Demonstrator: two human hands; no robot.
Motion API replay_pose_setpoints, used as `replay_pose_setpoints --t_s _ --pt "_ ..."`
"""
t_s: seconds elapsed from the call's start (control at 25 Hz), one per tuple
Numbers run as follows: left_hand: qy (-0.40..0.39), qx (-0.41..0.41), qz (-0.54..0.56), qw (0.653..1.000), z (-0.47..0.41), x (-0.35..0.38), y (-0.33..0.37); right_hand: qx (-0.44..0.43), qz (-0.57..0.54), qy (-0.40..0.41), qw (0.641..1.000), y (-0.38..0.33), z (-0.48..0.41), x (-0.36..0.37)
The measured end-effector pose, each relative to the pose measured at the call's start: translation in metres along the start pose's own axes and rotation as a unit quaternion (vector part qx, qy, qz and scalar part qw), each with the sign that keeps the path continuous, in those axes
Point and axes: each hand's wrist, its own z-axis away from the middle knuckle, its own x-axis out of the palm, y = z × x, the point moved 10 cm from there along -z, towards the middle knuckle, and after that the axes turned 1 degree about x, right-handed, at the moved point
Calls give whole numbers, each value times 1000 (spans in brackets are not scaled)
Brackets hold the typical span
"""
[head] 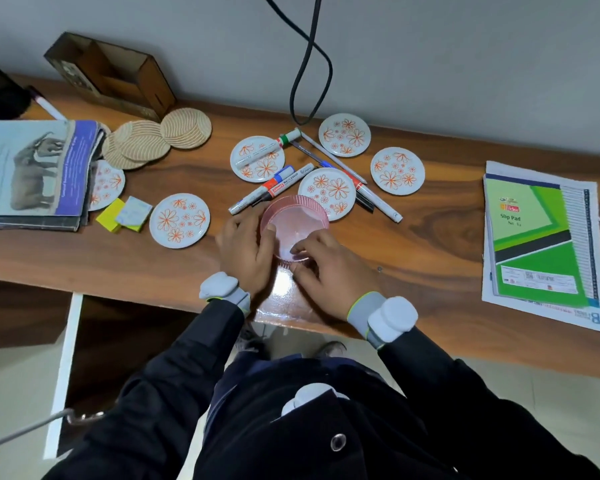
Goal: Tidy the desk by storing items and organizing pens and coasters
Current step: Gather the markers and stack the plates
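A pink ribbed plastic holder (pixel 293 223) sits near the desk's front edge. My left hand (pixel 246 244) grips its left rim, and my right hand (pixel 326 268) pinches its near rim. Several white coasters with orange flowers lie around it, for instance one at the left (pixel 180 220) and one behind the holder (pixel 328 192). Several markers and pens (pixel 274 187) lie scattered among them. Woven beige coasters (pixel 153 142) overlap at the back left.
A wooden organizer box (pixel 115 76) stands against the wall at the back left. Magazines (pixel 32 171) lie at the left, with yellow sticky notes (pixel 123 214) beside them. A green slip pad (pixel 541 244) lies at the right. A black cable (pixel 309 64) hangs down the wall.
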Motion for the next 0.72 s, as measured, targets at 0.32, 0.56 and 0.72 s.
replay_pose_setpoints --t_s 0.32,0.56,0.72 --pt "-1 8 11 1000 -6 1 -6 38 24 109 993 33 -38 -69" --pt "0 39 0 999 -6 3 -5 42 97 -14 994 31 -29 -28" --pt "-7 54 3 999 -6 3 -2 -28 71 -65 995 -4 -18 4"
